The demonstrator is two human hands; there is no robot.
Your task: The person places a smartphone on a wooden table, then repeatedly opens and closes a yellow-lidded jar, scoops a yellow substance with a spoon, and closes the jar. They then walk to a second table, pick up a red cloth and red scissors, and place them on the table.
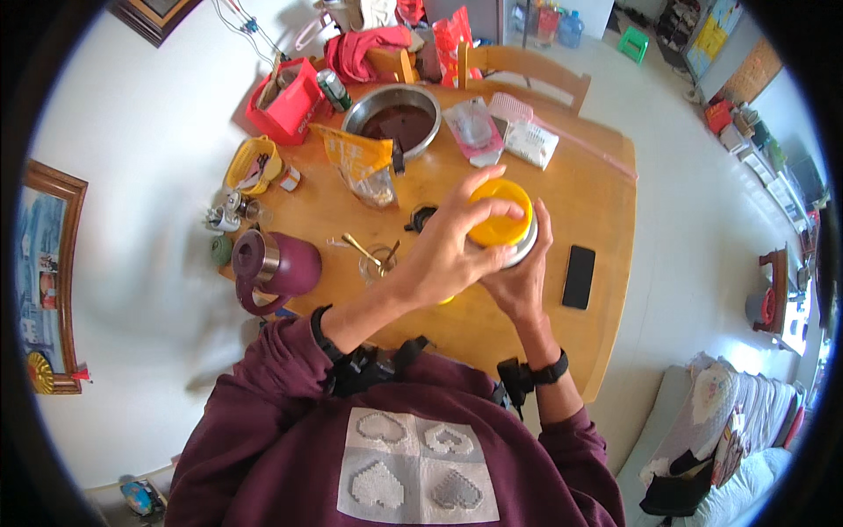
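Above the wooden table (527,336), my left hand (448,244) grips a round yellow lid (495,227) from above, its fingers spread over the rim. The lid sits on a pale container (525,250), whose body is mostly hidden by the hands. My right hand (523,280) wraps round the container from the right and below. Left of the hands, a clear glass (377,265) holds a gold-coloured spoon (359,247) and another thin utensil. Part of a black object (420,217) shows beside my left hand. A small yellow edge is visible beneath my wrists.
A purple thermos jug (290,265) stands at the left. Farther back are a metal basin of dark liquid (425,141), an orange pouch (359,158), a drinks can (334,90) and a red box (283,112). A black phone (579,277) lies near the right edge.
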